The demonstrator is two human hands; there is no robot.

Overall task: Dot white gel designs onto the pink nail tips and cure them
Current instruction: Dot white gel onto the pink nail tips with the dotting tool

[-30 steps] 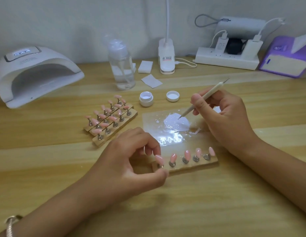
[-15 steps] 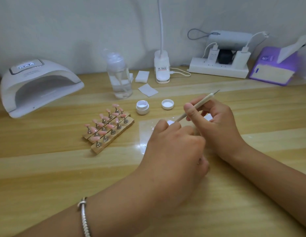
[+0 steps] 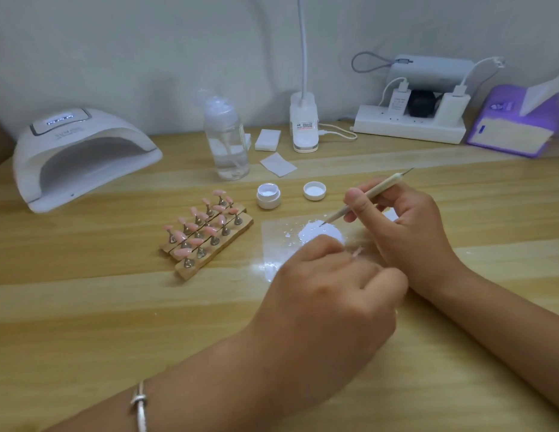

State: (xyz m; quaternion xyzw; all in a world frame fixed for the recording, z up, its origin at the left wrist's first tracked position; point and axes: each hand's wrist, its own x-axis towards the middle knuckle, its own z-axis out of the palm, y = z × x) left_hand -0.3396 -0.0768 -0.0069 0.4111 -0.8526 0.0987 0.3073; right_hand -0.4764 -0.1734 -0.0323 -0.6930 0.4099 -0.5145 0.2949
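Note:
My right hand [image 3: 406, 232] grips a white dotting tool [image 3: 375, 190] like a pen, and its fine tip touches a blob of white gel [image 3: 318, 233] on a clear palette sheet [image 3: 272, 241]. My left hand [image 3: 328, 294] lies over the palette's near edge with its fingers curled. A pink nail tip [image 3: 357, 251] pokes out from its fingertips, and the wooden strip with the other tips is hidden beneath the hand. Three more wooden strips of pink nail tips [image 3: 206, 235] sit to the left. The curing lamp [image 3: 78, 154] stands at the far left.
An open gel jar [image 3: 268, 196] and its lid [image 3: 314, 190] sit behind the palette. Further back are a clear pump bottle [image 3: 226, 141], white wipes [image 3: 277, 164], a desk lamp base [image 3: 304, 126], a power strip with chargers [image 3: 409, 126] and a purple box [image 3: 515, 126].
My left hand moved right from the strip's left end and now covers the strip. The right hand lifted the tool and has brought its tip back down to the gel blob.

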